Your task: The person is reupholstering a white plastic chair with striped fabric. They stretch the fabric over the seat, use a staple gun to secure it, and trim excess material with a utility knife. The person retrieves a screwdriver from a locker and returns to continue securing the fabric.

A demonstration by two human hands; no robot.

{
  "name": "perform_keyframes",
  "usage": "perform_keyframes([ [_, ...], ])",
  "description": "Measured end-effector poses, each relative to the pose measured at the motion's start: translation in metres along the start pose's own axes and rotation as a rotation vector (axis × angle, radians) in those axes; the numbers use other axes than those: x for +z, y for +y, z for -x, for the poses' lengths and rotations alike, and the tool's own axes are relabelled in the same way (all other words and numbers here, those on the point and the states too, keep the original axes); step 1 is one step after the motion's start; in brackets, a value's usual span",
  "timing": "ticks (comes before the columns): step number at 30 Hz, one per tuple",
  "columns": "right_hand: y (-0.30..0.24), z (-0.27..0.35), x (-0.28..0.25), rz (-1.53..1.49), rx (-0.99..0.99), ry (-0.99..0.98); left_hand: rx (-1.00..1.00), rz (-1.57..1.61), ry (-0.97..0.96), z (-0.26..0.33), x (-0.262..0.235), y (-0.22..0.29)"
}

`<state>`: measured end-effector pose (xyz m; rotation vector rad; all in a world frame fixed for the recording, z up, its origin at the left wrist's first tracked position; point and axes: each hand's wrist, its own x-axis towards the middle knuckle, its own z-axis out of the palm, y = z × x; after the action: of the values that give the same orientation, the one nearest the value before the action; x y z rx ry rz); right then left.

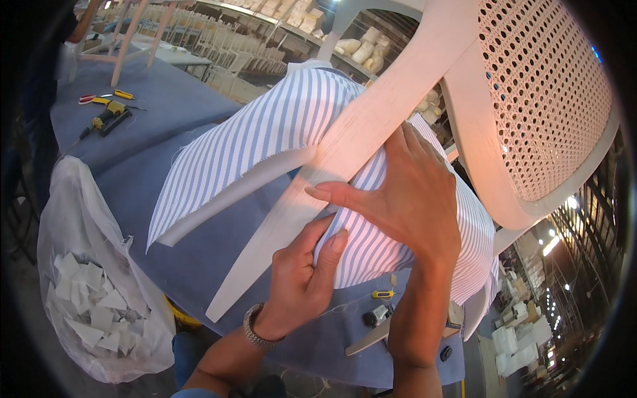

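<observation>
The left hand [306,282] pinches striped fabric [375,249] between thumb and fingers; the right hand [419,196] — thumb splayed from its fingers — lies over it against a pale chair [371,119], above a blue-covered worktop [139,186]. Past a yellow-and-black power tool [106,117], rows of chairs [196,40] stand before stocked shelves [298,16].

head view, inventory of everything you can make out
chair: one, pale, tilted across centre
woven panel: one, pale, chair back
striped fabric: one or more, blue and white, on chair
table cover: at least one, blue, beneath chair
plastic bag: one, clear, lower left
scraps: many, white, inside bag
power tool: one, yellow and black, upper left
slim tool: one, yellow, beside power tool
small tool: one, yellow, below fabric
background chairs: many, pale, upper left
wristwatch: one, silver, lower centre
left hand: one, bare, pinching fabric edge
right hand: one, bare, spread on fabric
</observation>
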<state>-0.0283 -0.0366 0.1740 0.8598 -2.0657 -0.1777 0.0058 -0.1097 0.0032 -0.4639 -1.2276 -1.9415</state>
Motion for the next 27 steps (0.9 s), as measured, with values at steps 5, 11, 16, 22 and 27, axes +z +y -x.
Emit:
perform_keyframes([
  [5,-0.003,0.0,-0.002,0.022,0.016,-0.014,-0.123,-0.117,-0.27,-0.013,-0.016,0.011],
  [11,-0.001,-0.003,-0.011,-0.006,0.071,-0.167,-0.052,-0.013,-0.088,-0.012,-0.013,0.015],
  [16,0.018,-0.005,-0.029,-0.135,0.008,-0.273,-0.049,0.004,-0.024,-0.009,-0.009,0.017],
  [22,0.014,-0.004,-0.024,-0.098,0.134,-0.303,-0.088,0.035,0.011,-0.008,-0.008,0.017],
  [27,0.002,-0.004,-0.018,-0.048,0.18,-0.263,-0.055,0.118,0.068,-0.007,-0.008,0.004],
])
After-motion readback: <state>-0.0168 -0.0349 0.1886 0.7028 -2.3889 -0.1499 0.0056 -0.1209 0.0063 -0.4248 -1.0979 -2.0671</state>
